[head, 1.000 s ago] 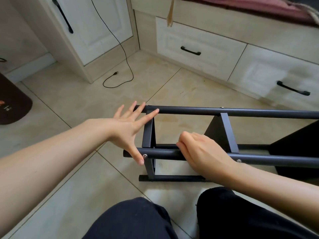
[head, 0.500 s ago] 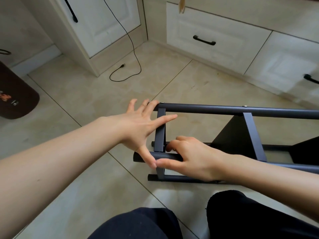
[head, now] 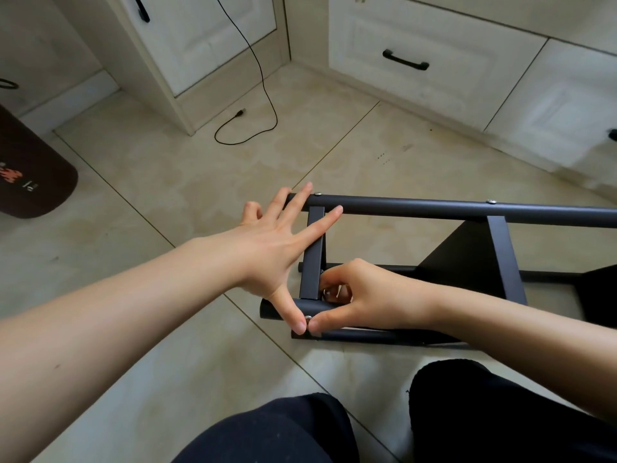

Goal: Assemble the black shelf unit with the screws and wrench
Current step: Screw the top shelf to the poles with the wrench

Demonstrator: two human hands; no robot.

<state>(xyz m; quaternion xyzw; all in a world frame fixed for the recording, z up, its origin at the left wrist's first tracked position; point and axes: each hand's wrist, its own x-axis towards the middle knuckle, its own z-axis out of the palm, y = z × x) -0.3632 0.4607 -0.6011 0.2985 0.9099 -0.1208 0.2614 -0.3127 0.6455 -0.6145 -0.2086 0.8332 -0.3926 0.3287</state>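
From the head camera, the black metal tube-framed shelf unit lies on its side on the beige tiled floor. The left hand spreads flat, fingers straight against the frame's end, thumb on the near tube. The right hand curls around that near tube, thumb beside a silver screw head.

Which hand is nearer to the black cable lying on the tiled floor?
Left. The left hand lies spread on the frame end, directly below the black cable; the right hand is lower and further right.
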